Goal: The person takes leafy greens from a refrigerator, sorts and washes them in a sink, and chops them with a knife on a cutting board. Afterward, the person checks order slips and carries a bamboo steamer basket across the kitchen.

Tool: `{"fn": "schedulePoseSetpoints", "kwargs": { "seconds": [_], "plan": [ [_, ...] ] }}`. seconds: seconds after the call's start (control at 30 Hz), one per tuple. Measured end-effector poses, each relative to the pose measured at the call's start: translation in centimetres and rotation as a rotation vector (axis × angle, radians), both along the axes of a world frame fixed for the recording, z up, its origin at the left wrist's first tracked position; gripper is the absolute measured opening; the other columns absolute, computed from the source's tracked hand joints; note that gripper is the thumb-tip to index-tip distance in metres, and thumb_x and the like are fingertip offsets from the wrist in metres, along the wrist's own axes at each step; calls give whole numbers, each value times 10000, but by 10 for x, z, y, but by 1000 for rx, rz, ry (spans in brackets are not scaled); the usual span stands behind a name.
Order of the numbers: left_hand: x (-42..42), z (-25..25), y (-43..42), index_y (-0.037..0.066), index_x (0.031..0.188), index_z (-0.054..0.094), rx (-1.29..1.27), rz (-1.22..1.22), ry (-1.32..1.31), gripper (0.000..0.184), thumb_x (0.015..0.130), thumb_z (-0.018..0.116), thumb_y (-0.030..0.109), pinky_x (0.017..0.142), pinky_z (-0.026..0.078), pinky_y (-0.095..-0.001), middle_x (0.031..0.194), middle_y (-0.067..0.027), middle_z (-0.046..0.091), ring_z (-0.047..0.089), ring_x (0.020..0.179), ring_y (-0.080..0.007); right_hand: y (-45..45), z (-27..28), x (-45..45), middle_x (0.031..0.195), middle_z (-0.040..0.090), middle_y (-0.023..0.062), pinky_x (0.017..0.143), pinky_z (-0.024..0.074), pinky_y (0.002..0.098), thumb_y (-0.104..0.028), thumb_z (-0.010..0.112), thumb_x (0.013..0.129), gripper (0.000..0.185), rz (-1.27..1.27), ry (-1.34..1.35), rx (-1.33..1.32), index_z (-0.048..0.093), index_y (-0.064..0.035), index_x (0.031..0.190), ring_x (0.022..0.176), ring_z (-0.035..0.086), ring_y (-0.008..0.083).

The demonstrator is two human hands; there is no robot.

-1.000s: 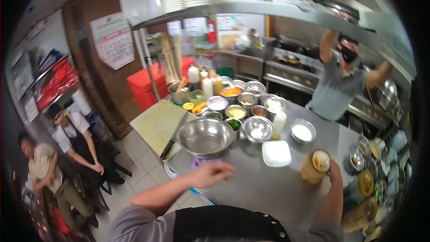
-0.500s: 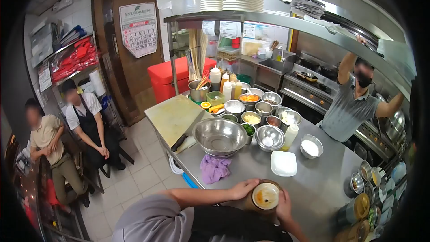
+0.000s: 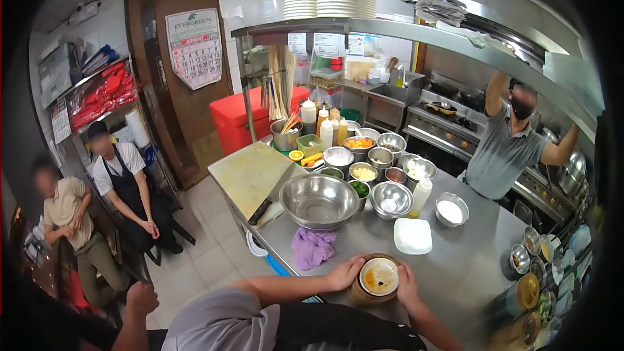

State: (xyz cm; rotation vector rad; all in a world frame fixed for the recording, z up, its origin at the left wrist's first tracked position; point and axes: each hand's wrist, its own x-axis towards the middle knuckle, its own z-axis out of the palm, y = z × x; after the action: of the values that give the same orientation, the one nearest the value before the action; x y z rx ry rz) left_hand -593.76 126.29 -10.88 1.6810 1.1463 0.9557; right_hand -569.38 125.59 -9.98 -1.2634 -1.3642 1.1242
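A round brown bamboo steamer (image 3: 366,296) with a white dish (image 3: 379,277) inside is at the near edge of the steel table. Orange-brown stains and a dark speck mark the dish. My left hand (image 3: 346,272) is closed around the steamer's left side, and my right hand (image 3: 407,286) grips its right side. Just beyond lies a white square plate (image 3: 413,236). Left of the steamer is a crumpled purple cloth (image 3: 312,247), in front of a large steel bowl (image 3: 318,200).
A knife (image 3: 261,210) lies by the cutting board (image 3: 252,172). Several ingredient bowls and squeeze bottles (image 3: 326,135) stand farther back. Across the table, a person (image 3: 510,149) reaches up to the overhead shelf (image 3: 390,28). Two people sit left; another person's fist (image 3: 142,298) shows lower left.
The steamer has moved slightly forward onto the table in my hands, and its brown side shows more. Another person's forearm and fist have appeared at the lower left.
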Motion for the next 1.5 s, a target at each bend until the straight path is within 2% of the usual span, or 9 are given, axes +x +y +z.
{"fn": "schedulePoseSetpoints", "kwargs": {
  "seconds": [0.13,0.23,0.3,0.4,0.5,0.67,0.9,1.07,1.5],
  "plan": [
    [-15,64,2,37,1424,464,181,-34,379,514,1036,461,374,1008,465,-378,1324,-218,593,594,1199,-303,-15,12,9,1188,639,156,983,458,346,-334,430,1068,455,-103,-31,28,531,17,1340,1095,590,205],
    [-44,175,27,41,1402,501,277,51,50,452,982,581,188,912,514,-328,1331,-149,587,629,1060,-185,-28,-3,45,1114,644,133,912,484,320,-349,438,1068,440,-284,70,-94,534,-6,1327,1016,602,162],
    [-86,227,76,56,1329,549,515,236,29,368,1006,555,234,873,513,-306,1232,-73,613,620,991,-151,-40,-42,79,979,630,78,800,495,287,-366,453,1064,412,-408,138,-82,555,-24,1270,915,597,114],
    [-152,306,173,100,1305,566,539,442,-434,361,977,599,248,785,487,-302,1110,-20,632,577,967,-117,-76,-52,101,797,565,5,634,471,247,-342,498,1043,325,-587,-23,-43,605,-43,1112,695,549,92],
    [-203,383,233,103,1357,518,456,668,-561,514,955,582,417,741,492,-381,1149,-73,615,571,1022,-181,-96,-79,100,801,581,50,638,488,321,-247,548,1014,234,-670,-408,244,618,-24,1039,688,572,170],
    [-258,449,321,25,1319,520,333,889,-663,589,916,641,436,838,496,-454,1259,-124,556,571,1032,-249,-113,-17,43,842,602,164,686,494,439,-126,604,923,114,-699,-886,395,623,-14,937,755,597,348],
    [-287,445,339,115,1059,630,58,332,-809,265,942,663,350,617,459,-310,802,-6,652,581,651,-138,-110,-22,44,808,585,159,672,483,463,-113,626,891,91,-719,-996,378,627,-22,893,753,590,367],
    [-274,410,275,135,1126,612,228,1,-828,221,991,587,308,629,433,-266,1001,6,686,584,809,-94,-108,-20,41,775,572,143,634,478,451,-103,646,870,78,-736,-938,344,622,-30,860,698,585,345],
    [-202,469,292,93,1018,626,92,214,-753,211,903,721,242,541,439,-280,884,-33,645,594,722,-130,-112,-21,47,767,579,140,641,478,455,-68,668,812,64,-721,-926,376,613,-44,834,712,585,344]
  ]
}}
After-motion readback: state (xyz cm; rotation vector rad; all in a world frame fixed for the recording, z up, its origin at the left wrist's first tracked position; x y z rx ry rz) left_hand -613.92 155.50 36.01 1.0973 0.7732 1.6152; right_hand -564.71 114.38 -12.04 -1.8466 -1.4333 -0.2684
